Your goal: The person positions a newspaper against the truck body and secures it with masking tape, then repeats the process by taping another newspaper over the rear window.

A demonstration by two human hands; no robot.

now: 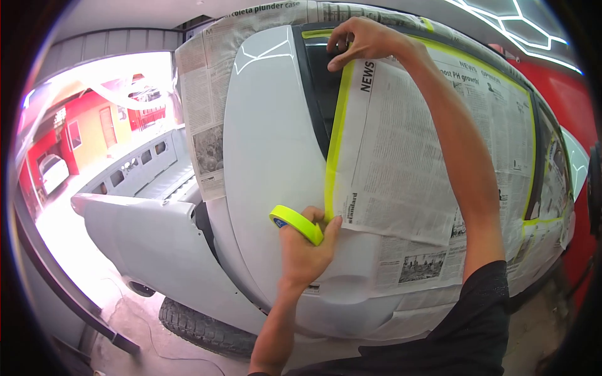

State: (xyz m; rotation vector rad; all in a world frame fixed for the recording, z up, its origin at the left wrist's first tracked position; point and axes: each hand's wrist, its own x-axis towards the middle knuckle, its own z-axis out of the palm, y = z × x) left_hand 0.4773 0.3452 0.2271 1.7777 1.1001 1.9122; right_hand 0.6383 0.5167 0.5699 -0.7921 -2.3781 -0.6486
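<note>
My left hand (307,250) holds a roll of yellow-green tape (295,222), with thumb and fingers together at the lower left corner of a newspaper sheet (395,150). A strip of the same tape (339,131) runs up the sheet's left edge. My right hand (360,42) is raised at the upper corner of the window, its fingers curled over the dark glass (323,69) near the strip's top end. Whether its fingertips grip anything is too small to tell. More tape borders the sheet's top and right edges.
Around the window is a pale grey truck body (263,150), partly covered by more newspaper (204,125). The truck bed (144,169) extends to the left, above a tyre (207,329). A metal frame (81,301) stands at lower left; a red wall (558,100) is at right.
</note>
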